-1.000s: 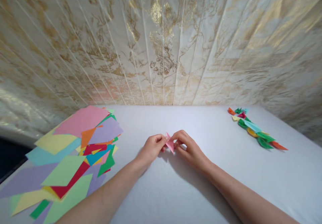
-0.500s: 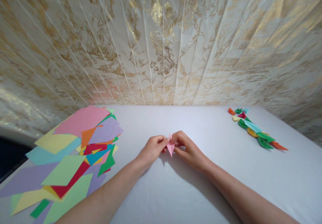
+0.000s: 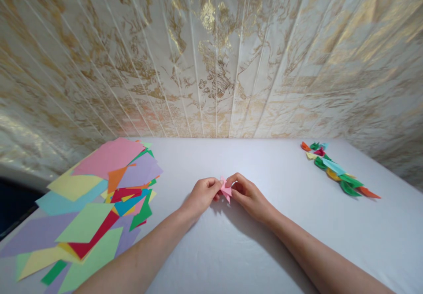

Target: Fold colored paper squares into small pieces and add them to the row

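Note:
A small folded pink paper [image 3: 226, 190] with pointed tips is held just above the middle of the white table [image 3: 211, 250]. My left hand [image 3: 204, 193] pinches its left side between thumb and fingers. On the other side, the thumb and index finger of my right hand [image 3: 246, 193] close on the paper's right edge. Parts of the fingertips behind the paper are hidden.
Many coloured paper sheets, among them a large pink one [image 3: 110, 156], lie in an overlapping heap at the left. Several small folded papers, including a light blue one [image 3: 333, 166], form a slanting row at the right. A gold-patterned curtain [image 3: 214, 65] hangs behind the table.
The pink paper has turned slightly, and more of its side points now show. The fingers of my right hand have shifted a little on its right edge.

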